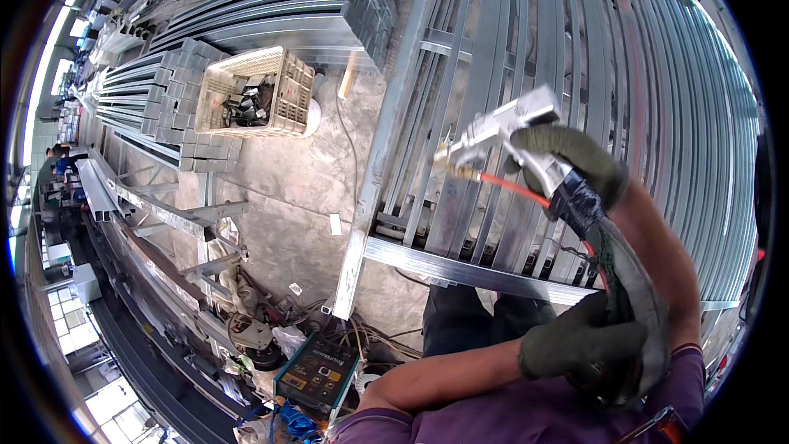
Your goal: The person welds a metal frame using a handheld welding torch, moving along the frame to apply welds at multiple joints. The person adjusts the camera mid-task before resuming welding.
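A silver handheld welding gun [505, 127] is raised over the metal frame [448, 259], its nozzle pointing left. My right hand [575, 156], in a dark green work glove, wraps round the gun's body and black-taped grip. A thin red hose [514, 187] loops from the nozzle end back to the grip. Close to my chest, my left hand [579, 341], gloved alike, closes round the thick grey-sleeved cable [645, 304] that trails from the gun; its fingers are partly hidden. Long grey metal bars [493, 41] lie lengthwise across the frame below the gun.
Left of the frame stands a cream plastic crate [292, 86] with small dark metal parts, beside stacked metal tubes [177, 103]. A dark green machine box [316, 370] sits at lower left among tangled cables [382, 341]. Many more profiles [682, 115] lie at right.
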